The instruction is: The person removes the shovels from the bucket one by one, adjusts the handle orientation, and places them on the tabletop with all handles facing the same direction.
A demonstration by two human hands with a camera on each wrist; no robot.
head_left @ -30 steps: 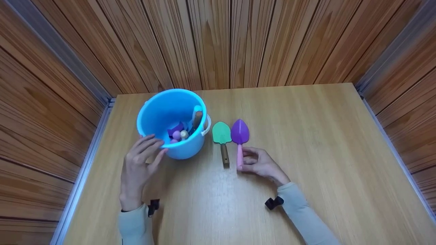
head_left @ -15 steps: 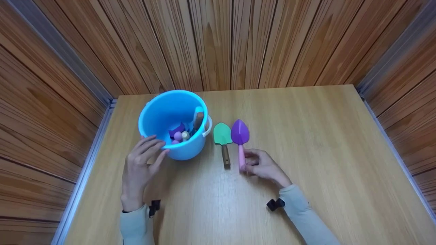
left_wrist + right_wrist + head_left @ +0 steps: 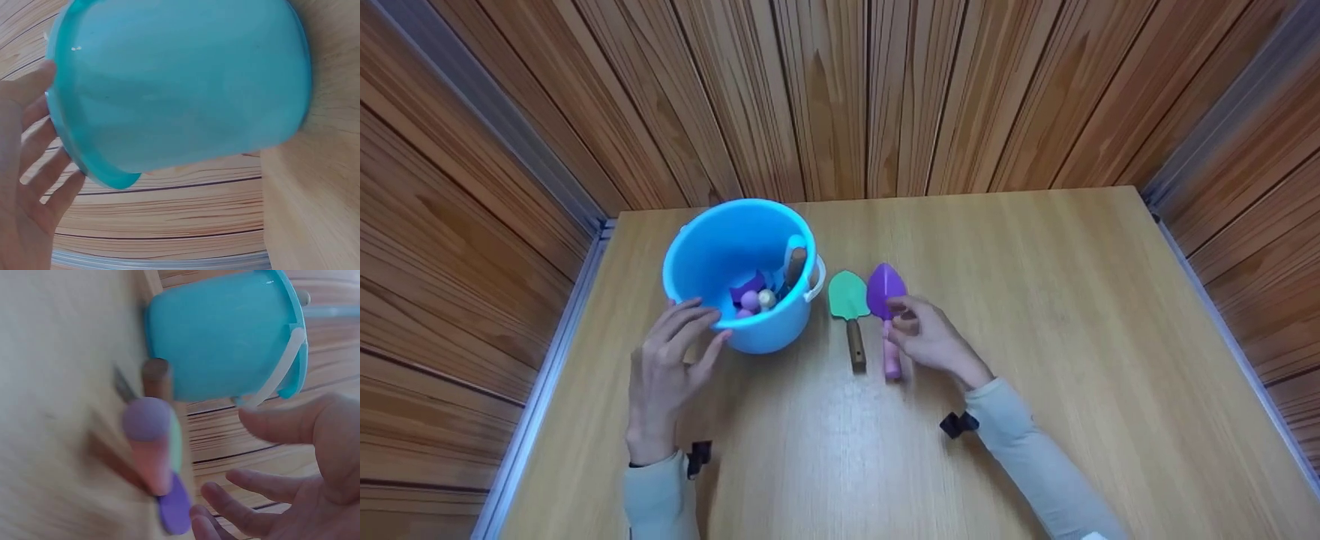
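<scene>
A blue bucket (image 3: 772, 330) stands at the left of the table. My left hand (image 3: 671, 375) holds its near rim, with the thumb outside and the fingers over the edge. My right hand (image 3: 934, 341) hovers over a purple trowel (image 3: 886, 289) with a pink handle and holds nothing; the right wrist view shows its fingers apart from the handle. Beside that trowel lies a green trowel (image 3: 848, 296) with a brown handle, both blades pointing away from me.
Inside the bucket are a purple piece (image 3: 748, 287), small pink and cream balls (image 3: 766, 298) and a brown-handled tool (image 3: 796, 264). The bucket's white handle (image 3: 816, 279) hangs on its right side. Wood-panelled walls (image 3: 840, 97) enclose the table.
My right hand has let go of the purple trowel's pink handle and lifted up and away over it. The trowel stays on the table. My left hand keeps its place on the bucket.
</scene>
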